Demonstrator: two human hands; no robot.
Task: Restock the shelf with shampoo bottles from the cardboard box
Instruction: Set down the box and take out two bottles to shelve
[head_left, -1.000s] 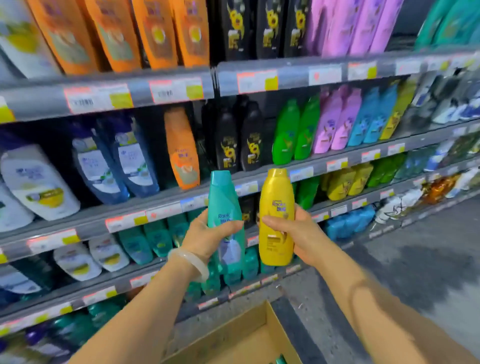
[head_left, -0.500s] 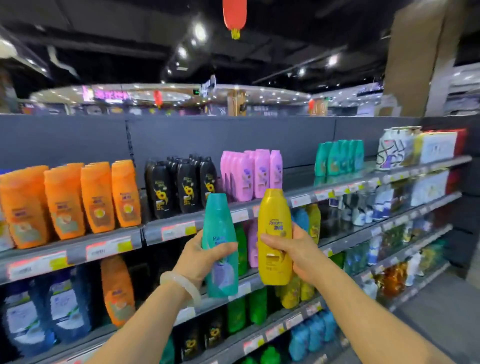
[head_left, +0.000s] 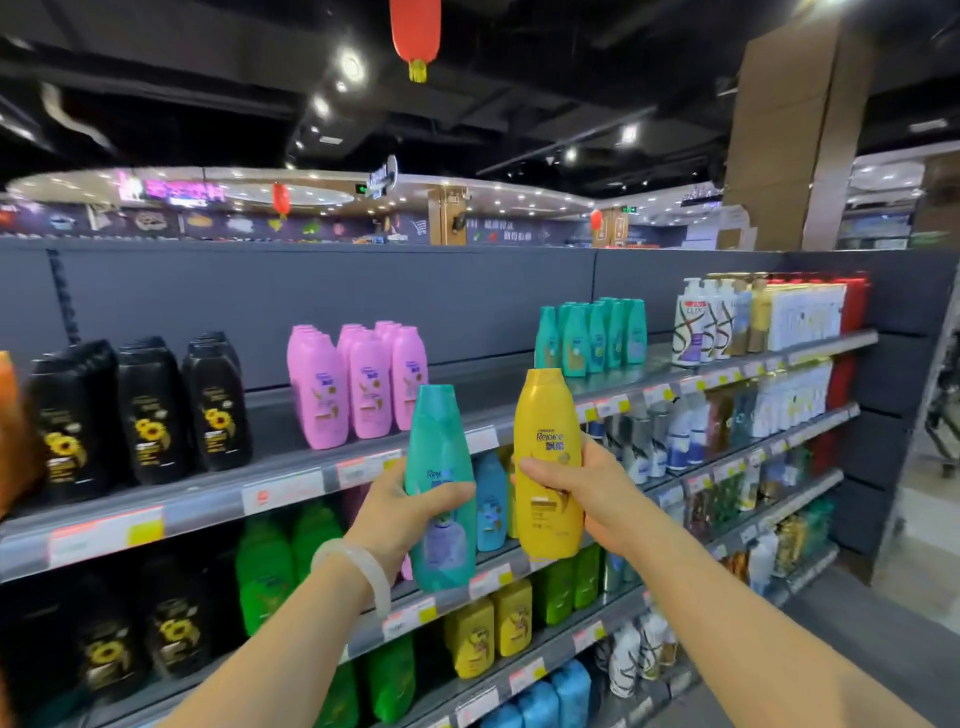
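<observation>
My left hand (head_left: 397, 512) grips a teal shampoo bottle (head_left: 440, 457), held upright in front of the top shelf (head_left: 291, 478). Beside it my right hand (head_left: 582, 493) grips a yellow shampoo bottle (head_left: 548, 415), also upright. The two bottles are close together but apart. A bare stretch of the top shelf lies between the pink bottles (head_left: 358, 382) and a group of teal bottles (head_left: 592, 335) at the back right. The cardboard box is out of view.
Black sunflower bottles (head_left: 145, 410) fill the top shelf at left. White pump bottles (head_left: 701, 319) and boxes stand at the far right. Lower shelves hold green, yellow and blue bottles. A red lantern (head_left: 415, 31) hangs overhead. The aisle floor opens at lower right.
The view has tilted up from the lower shelves and the box to the top shelf and ceiling. Both hands have risen with their bottles to top-shelf height.
</observation>
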